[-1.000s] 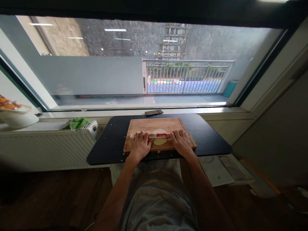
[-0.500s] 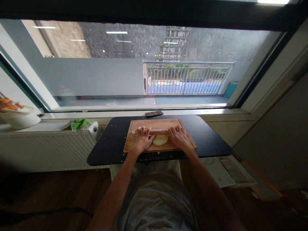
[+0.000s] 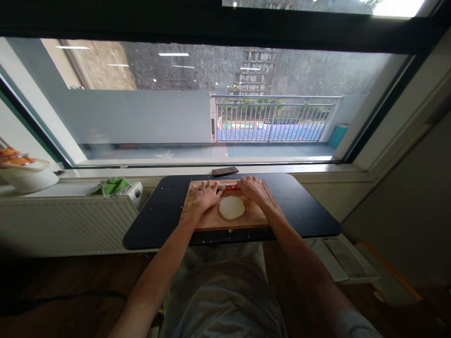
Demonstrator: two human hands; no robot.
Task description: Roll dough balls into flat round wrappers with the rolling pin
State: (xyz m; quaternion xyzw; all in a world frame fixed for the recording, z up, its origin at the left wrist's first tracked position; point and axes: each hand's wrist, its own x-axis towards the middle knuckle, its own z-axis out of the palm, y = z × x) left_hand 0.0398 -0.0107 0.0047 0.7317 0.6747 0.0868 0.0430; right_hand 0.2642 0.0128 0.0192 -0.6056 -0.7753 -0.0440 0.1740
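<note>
A round, flat piece of pale dough (image 3: 231, 207) lies on a wooden cutting board (image 3: 214, 222). Beyond it, near the board's far edge, a slim red-and-white rolling rod (image 3: 229, 186) runs crosswise between my hands. My left hand (image 3: 207, 194) rests palm down over its left end, with the fingers bent forward. Over the right end, my right hand (image 3: 252, 188) curls its fingers. Both ends of the rod are hidden under the hands. Neither hand touches the dough.
The board sits on a black tabletop (image 3: 303, 211) strewn with a few crumbs. A dark flat bar (image 3: 225, 171) lies on the windowsill behind. To the left, a green cloth (image 3: 115, 186) is on a white radiator (image 3: 70, 225), near a white pot (image 3: 30, 176).
Both hands and the rod have moved away from me, off the dough to the board's far side. The dough disc now shows whole, and the rod has turned, showing more red.
</note>
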